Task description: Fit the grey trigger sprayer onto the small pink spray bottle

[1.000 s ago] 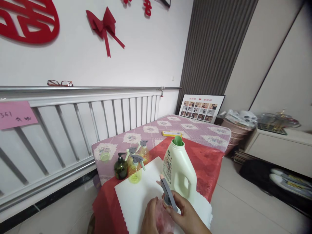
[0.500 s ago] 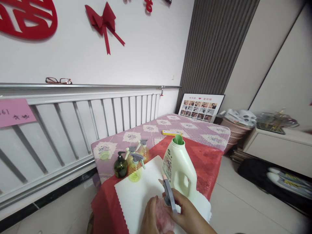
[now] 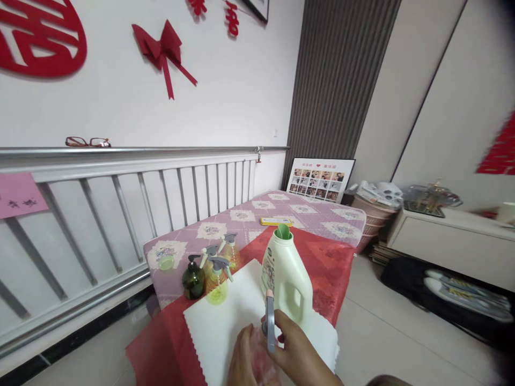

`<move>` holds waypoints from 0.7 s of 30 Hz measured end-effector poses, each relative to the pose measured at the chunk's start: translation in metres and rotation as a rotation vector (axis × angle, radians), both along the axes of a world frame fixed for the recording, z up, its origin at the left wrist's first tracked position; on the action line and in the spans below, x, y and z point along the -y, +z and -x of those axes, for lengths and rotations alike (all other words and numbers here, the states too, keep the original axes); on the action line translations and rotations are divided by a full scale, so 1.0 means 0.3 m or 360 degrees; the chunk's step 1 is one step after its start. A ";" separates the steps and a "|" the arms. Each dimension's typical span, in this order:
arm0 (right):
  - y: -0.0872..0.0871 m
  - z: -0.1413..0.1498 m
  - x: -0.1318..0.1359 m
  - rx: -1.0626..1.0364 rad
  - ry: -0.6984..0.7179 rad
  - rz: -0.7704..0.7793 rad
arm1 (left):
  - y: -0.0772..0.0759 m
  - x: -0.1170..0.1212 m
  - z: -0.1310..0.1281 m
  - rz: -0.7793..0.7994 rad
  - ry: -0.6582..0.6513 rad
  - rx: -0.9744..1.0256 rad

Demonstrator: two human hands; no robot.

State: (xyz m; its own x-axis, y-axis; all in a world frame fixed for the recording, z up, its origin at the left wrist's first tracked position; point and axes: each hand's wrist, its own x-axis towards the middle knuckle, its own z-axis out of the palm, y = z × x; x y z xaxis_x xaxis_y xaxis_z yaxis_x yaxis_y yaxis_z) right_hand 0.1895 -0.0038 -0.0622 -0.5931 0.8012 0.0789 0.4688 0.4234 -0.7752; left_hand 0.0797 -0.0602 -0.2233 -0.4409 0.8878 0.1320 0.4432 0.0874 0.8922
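Low in the head view, a pink see-through spray bottle (image 3: 260,358) with a grey trigger head is between my hands. My left hand (image 3: 241,359) wraps round its body from the left. My right hand (image 3: 295,346) closes its fingers on the neck and the grey spray head (image 3: 270,324). Just beyond stands a large pale green detergent jug (image 3: 287,273), upright and uncapped, a green spout showing in its mouth. A white scalloped mat (image 3: 219,327) lies beneath. The bottom of the pink bottle is hidden by my hands and the frame edge.
Several yellow spray bottles (image 3: 217,287) and a dark green pump bottle (image 3: 193,280) stand left of the mat. A pale green cap (image 3: 166,262) lies farther left. A yellow-edged packet (image 3: 276,221) is behind the jug. White railings (image 3: 169,195) border the table's left side.
The camera view has shifted, so the scene sits farther left. The grey spray head now stands more upright between my fingers. Both hands remain on the pink bottle.
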 end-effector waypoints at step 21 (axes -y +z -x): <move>0.118 -0.058 -0.066 0.0137 0.0572 -0.0066 | -0.007 0.002 0.032 -0.0022 -0.0188 -0.0113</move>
State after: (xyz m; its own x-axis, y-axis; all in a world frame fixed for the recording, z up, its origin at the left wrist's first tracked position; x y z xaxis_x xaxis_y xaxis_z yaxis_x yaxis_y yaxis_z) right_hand 0.2070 0.0161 -0.0267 -0.8419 0.5379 0.0444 0.3475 0.6032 -0.7180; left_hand 0.0700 -0.0607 -0.2254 -0.3225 0.9309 0.1717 0.5119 0.0190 0.8588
